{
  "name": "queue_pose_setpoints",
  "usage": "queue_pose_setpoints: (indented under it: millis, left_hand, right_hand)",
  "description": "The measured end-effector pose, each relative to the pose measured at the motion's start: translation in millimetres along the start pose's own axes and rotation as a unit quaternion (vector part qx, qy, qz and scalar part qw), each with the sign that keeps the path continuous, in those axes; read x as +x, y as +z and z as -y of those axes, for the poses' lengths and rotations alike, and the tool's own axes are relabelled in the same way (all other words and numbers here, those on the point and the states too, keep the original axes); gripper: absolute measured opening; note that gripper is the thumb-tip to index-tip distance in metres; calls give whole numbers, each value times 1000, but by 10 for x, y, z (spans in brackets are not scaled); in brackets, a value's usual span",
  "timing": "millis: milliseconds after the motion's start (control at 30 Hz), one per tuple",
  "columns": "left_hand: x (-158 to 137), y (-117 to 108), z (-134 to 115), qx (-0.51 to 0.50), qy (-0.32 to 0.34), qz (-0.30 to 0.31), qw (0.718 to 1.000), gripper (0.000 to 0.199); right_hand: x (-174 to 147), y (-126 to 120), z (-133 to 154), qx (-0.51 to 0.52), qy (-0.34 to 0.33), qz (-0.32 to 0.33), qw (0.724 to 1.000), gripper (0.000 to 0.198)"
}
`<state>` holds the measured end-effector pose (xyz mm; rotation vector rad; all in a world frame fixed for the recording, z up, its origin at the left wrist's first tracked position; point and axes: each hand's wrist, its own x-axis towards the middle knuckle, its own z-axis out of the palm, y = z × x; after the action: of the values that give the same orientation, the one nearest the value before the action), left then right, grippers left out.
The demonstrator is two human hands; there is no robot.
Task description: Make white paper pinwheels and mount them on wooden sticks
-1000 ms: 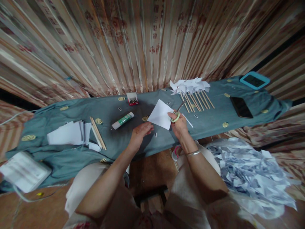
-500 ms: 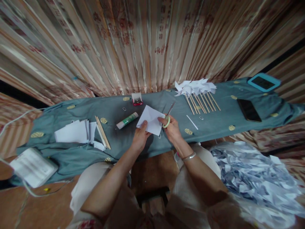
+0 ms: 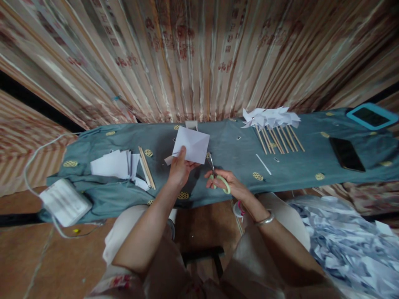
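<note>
My left hand (image 3: 181, 169) pinches a creased square of white paper (image 3: 193, 143) by its lower left side, thumb on top. The sheet is raised above the cloth and covers most of a glue stick (image 3: 168, 160) and a small box (image 3: 191, 124) behind it. In my right hand (image 3: 229, 182) is a pair of scissors (image 3: 220, 179) with pale green handles. The blades point up and away, just right of the paper's lower corner and apart from it.
White paper pinwheels (image 3: 271, 118) on wooden sticks lie at the back right, near a dark phone (image 3: 346, 154) and a blue-framed device (image 3: 372, 116). Left are stacked papers (image 3: 110, 164), loose sticks (image 3: 147, 168) and a white power strip (image 3: 66, 202). A bag of paper pieces (image 3: 352, 241) stands lower right.
The paper has turned in my left hand. My right hand has let go of its edge and drawn back with the scissors. The whole view has shifted left.
</note>
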<state>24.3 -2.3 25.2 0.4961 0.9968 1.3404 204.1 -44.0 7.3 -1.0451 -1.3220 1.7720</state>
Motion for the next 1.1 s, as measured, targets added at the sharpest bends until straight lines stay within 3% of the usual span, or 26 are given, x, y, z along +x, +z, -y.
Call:
queue_pose_setpoints:
  millis: [300,533,1100]
  left_hand:
    - [-41,51,-8,13,0,-15,1000,34]
    - [-53,82,-7,3,-3,-27,1000,29]
    - [-53,90,-5,-6,-10,-35,999,20]
  right_hand:
    - [14,7,-49,-41,20,36,998,47]
    - [40,-10,-78,-66,39,44,996,55]
    - [56,0,-100,-48,43,32,997,54]
